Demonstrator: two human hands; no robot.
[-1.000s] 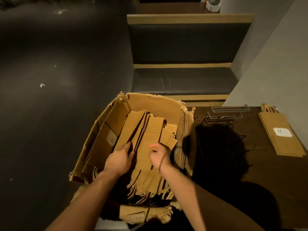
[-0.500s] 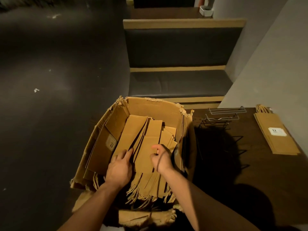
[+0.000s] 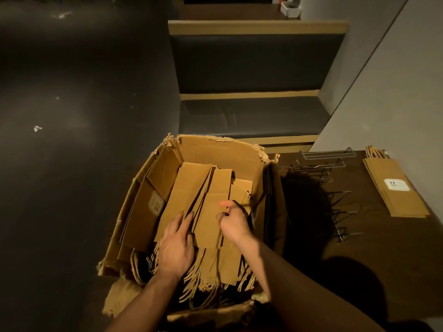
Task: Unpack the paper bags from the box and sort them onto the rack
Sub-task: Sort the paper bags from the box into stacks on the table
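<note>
A torn cardboard box (image 3: 211, 149) stands open in front of me, holding several flat brown paper bags (image 3: 191, 188) with twisted handles at the near end. My left hand (image 3: 176, 245) rests on the bags with straight fingers slid between two stacks. My right hand (image 3: 233, 221) has curled fingers that pinch the edge of a bag stack in the box's middle. The wire rack (image 3: 326, 161) sits on the dark table to the right. A stack of paper bags with a white label (image 3: 395, 190) lies flat beside it.
The dark wooden table (image 3: 383, 255) is to the right of the box, against a grey wall (image 3: 395, 97). A dark padded bench (image 3: 251, 116) stands beyond the box. Dark floor (image 3: 60, 164) spreads on the left.
Both hands have shifted slightly forward into the bags. My left fingers have pushed deeper between the stacks, and my right hand has closed on a stack's edge.
</note>
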